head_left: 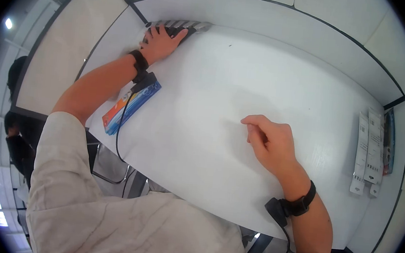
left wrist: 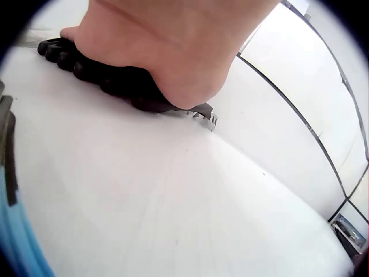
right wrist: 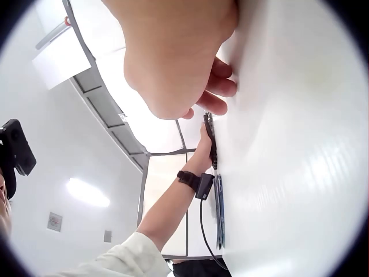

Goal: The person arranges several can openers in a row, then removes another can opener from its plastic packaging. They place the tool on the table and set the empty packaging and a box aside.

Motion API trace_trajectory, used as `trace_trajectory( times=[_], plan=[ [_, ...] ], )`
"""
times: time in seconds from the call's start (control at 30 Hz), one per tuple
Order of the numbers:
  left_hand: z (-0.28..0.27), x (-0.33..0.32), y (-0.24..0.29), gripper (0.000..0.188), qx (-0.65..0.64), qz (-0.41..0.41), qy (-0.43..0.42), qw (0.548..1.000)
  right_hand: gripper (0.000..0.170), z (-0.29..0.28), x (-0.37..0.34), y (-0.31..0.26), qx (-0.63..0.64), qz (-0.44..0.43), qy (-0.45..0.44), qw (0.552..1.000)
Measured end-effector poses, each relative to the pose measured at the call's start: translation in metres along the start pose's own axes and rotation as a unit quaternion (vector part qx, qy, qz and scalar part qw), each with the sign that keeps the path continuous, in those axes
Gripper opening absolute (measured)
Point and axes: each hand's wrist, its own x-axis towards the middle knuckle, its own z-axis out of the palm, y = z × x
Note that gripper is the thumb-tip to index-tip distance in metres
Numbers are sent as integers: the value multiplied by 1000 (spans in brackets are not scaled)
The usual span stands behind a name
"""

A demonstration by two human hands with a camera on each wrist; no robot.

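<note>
Spread over a row of black, ridged items [head_left: 190,31] in the back left corner, my left hand [head_left: 159,45] rests with its fingers apart. Silvery pieces [head_left: 203,27] show behind and beside them. From the left wrist view, the palm side of that hand [left wrist: 167,52] covers part of the black row [left wrist: 86,70]. My right hand [head_left: 276,146] is low over the middle of the white table, fingers loosely curled and holding nothing. In the right wrist view, the fingers of this hand [right wrist: 179,63] are close to the tabletop; contact is unclear.
A blue and orange packet [head_left: 133,107] lies by my left forearm. Several white packages [head_left: 368,147] stand at the right edge, beside a blue-red one [head_left: 389,142]. Low white partitions [head_left: 271,23] border the table [head_left: 205,102]. Cables hang from both wrist cameras.
</note>
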Motion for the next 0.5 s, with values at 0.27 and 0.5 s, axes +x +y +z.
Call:
trace_trajectory(
  times=[0.27,0.5],
  plan=[
    [1,1,1,92,48,153,88,983,13,-2,-1,0,7,7,-3,1000],
    [-45,-21,33,32,62,335,28,940,13,-2,-1,2,10,12,-4,1000]
  ],
)
